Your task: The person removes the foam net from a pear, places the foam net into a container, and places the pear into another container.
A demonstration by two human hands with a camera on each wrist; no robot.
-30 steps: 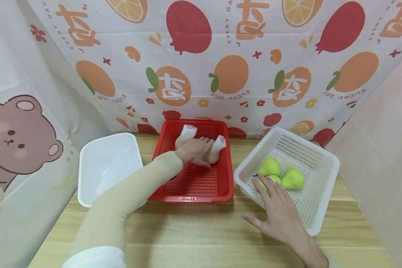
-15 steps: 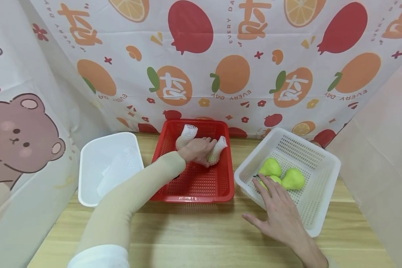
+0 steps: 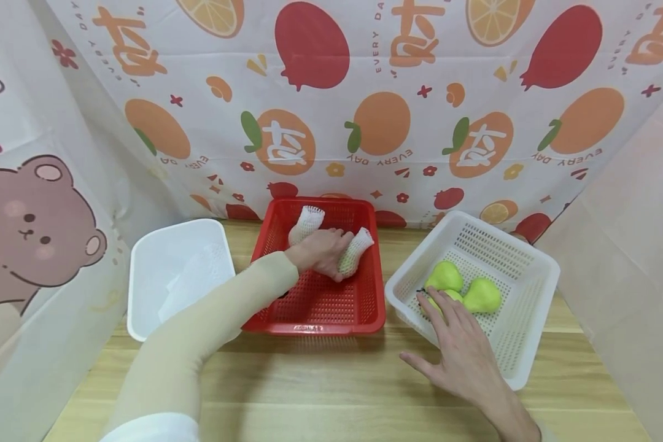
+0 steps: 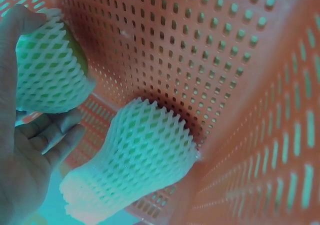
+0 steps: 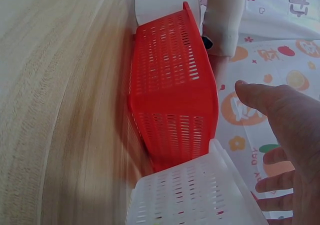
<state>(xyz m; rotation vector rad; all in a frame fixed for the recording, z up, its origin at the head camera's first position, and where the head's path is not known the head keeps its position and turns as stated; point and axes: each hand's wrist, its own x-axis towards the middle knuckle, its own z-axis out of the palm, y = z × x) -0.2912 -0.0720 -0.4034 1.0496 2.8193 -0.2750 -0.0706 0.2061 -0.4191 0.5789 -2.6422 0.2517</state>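
Inside the red basket, my left hand holds a green fruit in a white foam net. In the left wrist view its thumb and fingers curl round that netted fruit. A second netted fruit lies beside it, against the far left of the basket. My right hand hovers over the near left rim of the white basket, fingers spread and relaxed. Under its fingertips are green pears, one partly hidden by the fingers. The right wrist view shows nothing held in that hand.
A white tub with loose white foam netting stands left of the red basket, partly behind my left sleeve. All three containers sit on a wooden table. A fruit-print curtain hangs close behind them.
The held netted fruit has tilted more, its lower end shifting left and slightly toward me, with my left hand around it. My right hand has stayed in place.
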